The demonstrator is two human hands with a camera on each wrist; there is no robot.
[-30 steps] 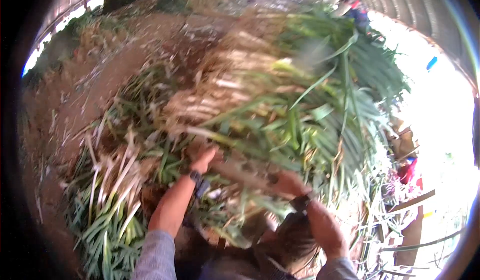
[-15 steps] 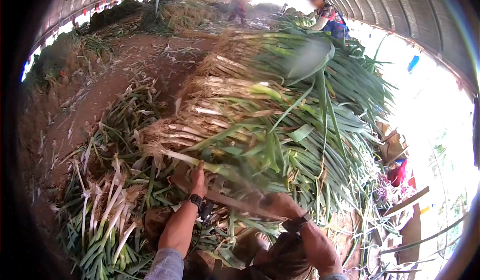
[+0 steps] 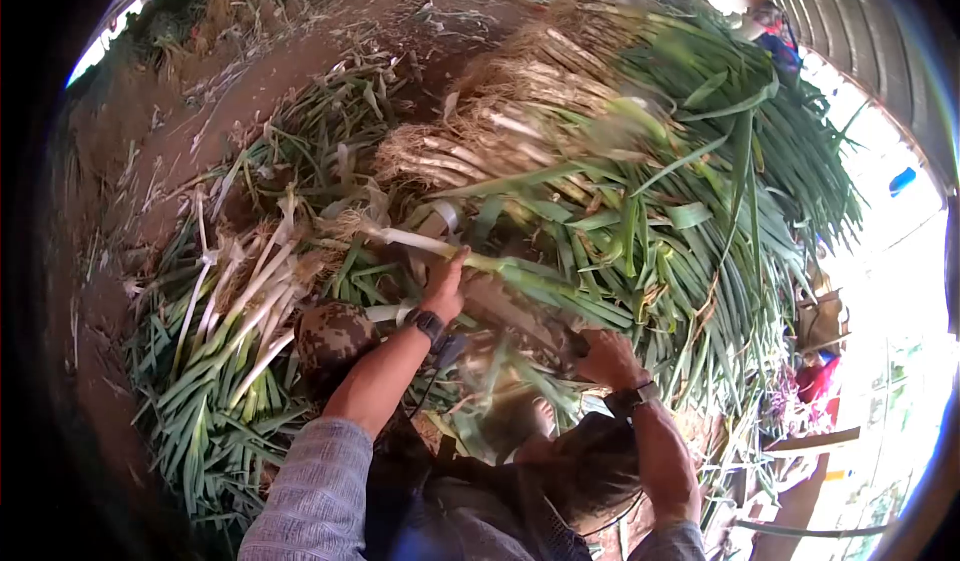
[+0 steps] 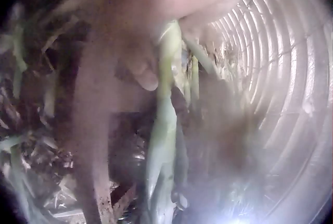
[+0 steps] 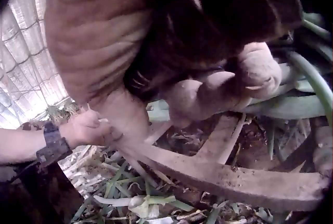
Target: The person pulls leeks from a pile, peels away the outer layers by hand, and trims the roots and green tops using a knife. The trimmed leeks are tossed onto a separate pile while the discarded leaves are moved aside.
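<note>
Here's the left hand (image 3: 443, 289), its fingers pinching a single leek (image 3: 412, 241) at the stalk, thumb over the top, and that leek lies slantwise across the middle, pale root end to the left, green leaves running off toward the big pile of leeks (image 3: 560, 186). Over to the right hand (image 3: 606, 359): fingers curled round a dark object (image 5: 208, 31), just what it is I cannot tell. Between the two hands runs a brown strip (image 5: 234, 179), gently curved in the right wrist view, and beneath it lie loose leaf scraps (image 5: 125, 200). On the left, a smaller bunch of leeks (image 3: 232, 336) sits with white stems upward in the picture and greens spilling below, right beside some camouflage-patterned cloth (image 3: 336, 341). Bare toes (image 3: 542, 416) peep out below the right hand. Up at the back, another person (image 3: 770, 26) is by the pile's far end, under a ribbed, curving roof (image 3: 830, 31).
</note>
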